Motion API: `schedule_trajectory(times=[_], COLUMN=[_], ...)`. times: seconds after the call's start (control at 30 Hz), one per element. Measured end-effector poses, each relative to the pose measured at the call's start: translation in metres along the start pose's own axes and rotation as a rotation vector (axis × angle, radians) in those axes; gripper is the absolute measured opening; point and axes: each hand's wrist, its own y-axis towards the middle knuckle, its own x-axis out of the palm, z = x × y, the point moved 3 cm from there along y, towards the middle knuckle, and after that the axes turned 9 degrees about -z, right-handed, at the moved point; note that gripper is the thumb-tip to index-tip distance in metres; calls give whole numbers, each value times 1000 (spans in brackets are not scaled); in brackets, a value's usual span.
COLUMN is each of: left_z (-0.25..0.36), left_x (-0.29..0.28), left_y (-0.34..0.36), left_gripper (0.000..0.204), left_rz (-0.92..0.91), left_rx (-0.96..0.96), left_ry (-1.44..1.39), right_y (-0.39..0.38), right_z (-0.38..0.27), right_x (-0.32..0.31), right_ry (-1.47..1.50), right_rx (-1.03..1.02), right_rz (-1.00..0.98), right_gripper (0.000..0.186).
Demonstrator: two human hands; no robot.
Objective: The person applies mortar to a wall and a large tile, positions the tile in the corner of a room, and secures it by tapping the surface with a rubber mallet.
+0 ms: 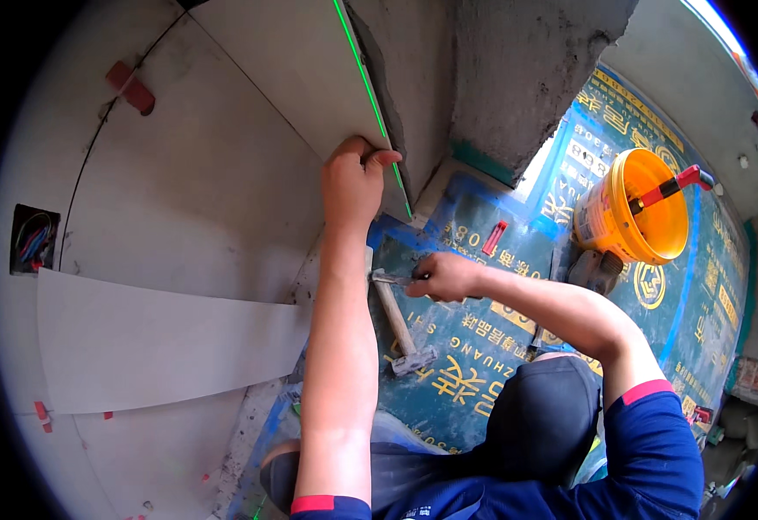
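My left hand is closed at the edge of a large pale wall tile, its thumb lying across that edge close to a green laser line. Lower and to the right, my right hand grips a hand tool with a flat metal blade; its exact kind is hard to make out. The blade points left toward the foot of the wall. Below it a hammer with a pale handle rests on the covered floor, its metal head nearest my knee.
An orange-yellow bucket holding a red-handled tool stands at the right. A red clip-like piece lies on the printed green floor sheet. A rough grey concrete block juts in above. Wires fill a wall socket box at left.
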Motion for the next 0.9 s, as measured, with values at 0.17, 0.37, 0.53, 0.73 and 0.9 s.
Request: schedule_trajectory(times=[0.17,0.37,0.53,0.73,0.9], left_z=[4,4,4,0,3], left_x=[-2,2,4,2,5], left_y=[2,2,0,-3,0], left_gripper=[8,11,15,13,13], left_rz=[13,13,41,57,46], left_rx=[25,41,24,32,39], left_ry=[-21,-43,0,-34,-25], right_y=[4,4,-3,-9,4], right_z=[7,17,8,-11,11], right_x=[-9,-29,-18,-8,-26], right_ry=[92,143,50,84,71], right_rx=[15,119,80,-4,-82], right_rz=[121,181,-111,-48,189], right_gripper=[37,41,39,39,40])
